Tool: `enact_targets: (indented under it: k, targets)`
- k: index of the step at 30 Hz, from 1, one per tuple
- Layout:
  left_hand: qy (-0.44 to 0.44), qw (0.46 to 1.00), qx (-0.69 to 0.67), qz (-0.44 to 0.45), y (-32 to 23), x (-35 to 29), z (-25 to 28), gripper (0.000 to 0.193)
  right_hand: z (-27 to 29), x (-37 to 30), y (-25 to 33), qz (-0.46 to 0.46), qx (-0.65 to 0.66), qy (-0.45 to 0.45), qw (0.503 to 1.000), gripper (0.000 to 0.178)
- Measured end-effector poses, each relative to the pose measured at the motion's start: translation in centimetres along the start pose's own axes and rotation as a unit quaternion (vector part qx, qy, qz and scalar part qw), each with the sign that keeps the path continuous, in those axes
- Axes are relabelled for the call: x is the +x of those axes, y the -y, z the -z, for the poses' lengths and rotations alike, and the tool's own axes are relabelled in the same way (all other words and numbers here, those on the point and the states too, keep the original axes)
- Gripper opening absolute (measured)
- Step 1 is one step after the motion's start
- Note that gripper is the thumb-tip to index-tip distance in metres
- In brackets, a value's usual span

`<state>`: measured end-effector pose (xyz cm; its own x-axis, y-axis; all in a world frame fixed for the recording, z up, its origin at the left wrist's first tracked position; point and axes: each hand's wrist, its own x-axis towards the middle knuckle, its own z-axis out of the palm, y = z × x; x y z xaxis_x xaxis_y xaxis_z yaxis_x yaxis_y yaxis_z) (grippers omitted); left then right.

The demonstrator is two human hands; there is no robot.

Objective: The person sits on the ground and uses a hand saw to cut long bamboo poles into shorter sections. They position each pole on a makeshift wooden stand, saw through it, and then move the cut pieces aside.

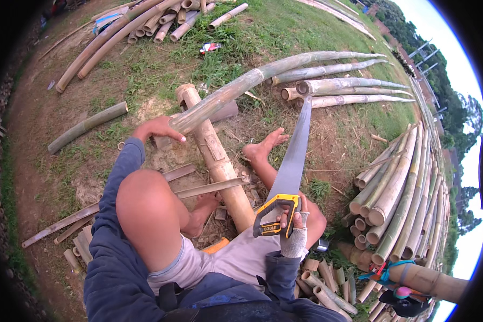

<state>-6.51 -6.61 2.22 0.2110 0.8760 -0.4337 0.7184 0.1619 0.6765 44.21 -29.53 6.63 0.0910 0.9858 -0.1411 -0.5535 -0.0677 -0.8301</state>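
Observation:
My left hand (158, 127) is closed round the near end of a long greenish bamboo pole (252, 75), its thumb by the cut end and the other fingers partly hidden. That pole rests across a thick, upright-leaning bamboo post (212, 145) between my legs. In my right hand (294, 225), which wears a fingerless pale glove, is a handsaw (292, 166) with a yellow and black handle. The saw's blade points up and away, apart from the pole in my left hand. Split bamboo strips (209, 188) lie near my bare feet.
More long bamboo poles (354, 88) lie ahead on the grass. A big stack of poles (397, 198) is at the right, with short cut pieces (327, 290) below it. At the left lies a single bamboo length (88, 127); another pile (161, 21) is at the far left.

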Motion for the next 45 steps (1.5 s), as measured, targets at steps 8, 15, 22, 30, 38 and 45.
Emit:
enact_targets:
  k: [8,15,22,30,38,45]
  targets:
    - [-0.143,0.985,0.099,0.016,-1.8,-2.5,-3.1,0.108,5.1,4.5,2.1,0.084,0.049,-0.096,0.991,0.066]
    - [-0.198,0.960,0.193,0.047,-2.9,-3.9,-7.7,0.106,9.6,9.0,1.3,0.070,0.160,-0.095,0.980,0.044]
    - [-0.237,0.966,0.098,0.035,-1.2,-2.6,-7.8,0.104,11.0,9.0,-1.0,0.099,0.015,-0.049,0.994,0.051]
    - [-0.385,0.906,-0.174,-0.021,3.4,-0.9,-8.7,0.073,6.0,7.5,0.1,0.091,-0.029,-0.093,0.991,0.079]
    - [-0.461,0.877,-0.122,0.053,3.9,-4.1,-11.4,0.054,-1.7,3.6,0.6,0.038,-0.012,0.153,0.987,0.089]
    - [-0.532,0.834,-0.148,-0.010,3.9,-4.1,-11.9,0.047,-2.2,4.8,1.1,-0.006,0.129,0.194,0.972,0.075]
